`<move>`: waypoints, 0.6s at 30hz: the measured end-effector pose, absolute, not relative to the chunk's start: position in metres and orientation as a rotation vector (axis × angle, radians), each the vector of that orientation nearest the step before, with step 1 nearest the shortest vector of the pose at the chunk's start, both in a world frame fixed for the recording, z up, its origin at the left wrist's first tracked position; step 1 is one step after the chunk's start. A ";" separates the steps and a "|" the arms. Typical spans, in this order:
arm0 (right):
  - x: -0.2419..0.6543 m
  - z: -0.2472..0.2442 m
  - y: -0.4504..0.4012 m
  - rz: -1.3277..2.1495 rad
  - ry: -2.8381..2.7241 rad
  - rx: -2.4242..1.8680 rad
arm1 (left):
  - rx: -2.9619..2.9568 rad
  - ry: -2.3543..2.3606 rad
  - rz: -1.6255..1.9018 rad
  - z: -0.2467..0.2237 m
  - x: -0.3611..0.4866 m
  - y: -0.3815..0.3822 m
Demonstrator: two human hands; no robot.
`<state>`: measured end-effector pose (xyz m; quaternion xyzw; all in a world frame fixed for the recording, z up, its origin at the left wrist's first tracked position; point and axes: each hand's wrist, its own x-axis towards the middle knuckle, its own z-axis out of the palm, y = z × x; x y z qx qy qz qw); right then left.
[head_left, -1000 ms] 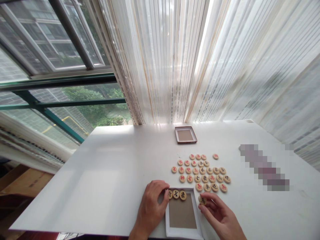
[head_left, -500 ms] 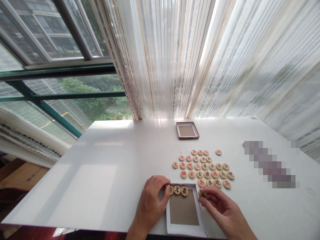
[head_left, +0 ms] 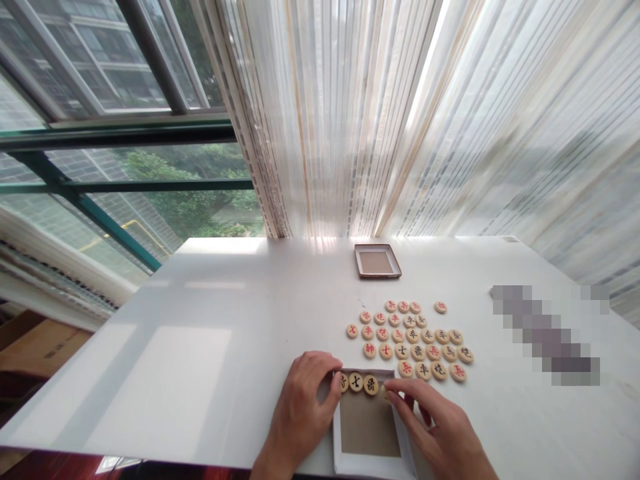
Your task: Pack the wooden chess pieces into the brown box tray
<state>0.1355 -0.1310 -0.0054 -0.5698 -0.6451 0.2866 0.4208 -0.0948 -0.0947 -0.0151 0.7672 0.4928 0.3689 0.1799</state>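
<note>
A white open box [head_left: 339, 433] with a brown bottom lies near the table's front edge. Along its far wall sit three round wooden pieces with black characters, among them a middle piece [head_left: 356, 382] and a right one [head_left: 371, 385]. My left hand [head_left: 305, 400] grips the box's far left corner, thumb beside the leftmost piece. Over the far right corner, my right hand [head_left: 433, 417] pinches another round piece [head_left: 388, 393], mostly covered by the fingers. Beyond the box, several red and black pieces [head_left: 417, 352] lie face up in rough rows.
Farther back on the white table [head_left: 260, 320] lies a brown-rimmed lid [head_left: 378, 274]. A pixelated long object [head_left: 545, 330] is at the right. Striped curtains [head_left: 340, 120] hang behind the table, and a cardboard box [head_left: 43, 347] stands at the far left.
My right hand has moved left with its piece, from outside the box's right wall to over its far right corner. My left hand holds its place on the box.
</note>
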 end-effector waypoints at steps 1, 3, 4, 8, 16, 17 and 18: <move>0.136 -0.007 -0.131 0.677 -1.648 -1.420 | 2.168 1.390 1.042 -0.015 -0.095 -0.095; 0.137 -0.010 -0.132 0.609 -1.715 -1.400 | 2.166 1.388 1.039 -0.014 -0.095 -0.095; 0.137 -0.011 -0.132 0.581 -1.747 -1.388 | 2.165 1.388 1.037 -0.014 -0.095 -0.095; 0.139 -0.014 -0.132 0.464 -1.856 -1.329 | 2.174 1.387 1.038 -0.015 -0.095 -0.095; 0.144 -0.030 -0.127 0.349 -1.932 -1.289 | 2.167 1.392 1.029 -0.016 -0.095 -0.095; 0.144 -0.031 -0.127 0.344 -1.915 -1.302 | 2.168 1.392 1.030 -0.016 -0.095 -0.095; 0.143 -0.032 -0.127 0.336 -1.897 -1.318 | 2.170 1.392 1.032 -0.016 -0.095 -0.095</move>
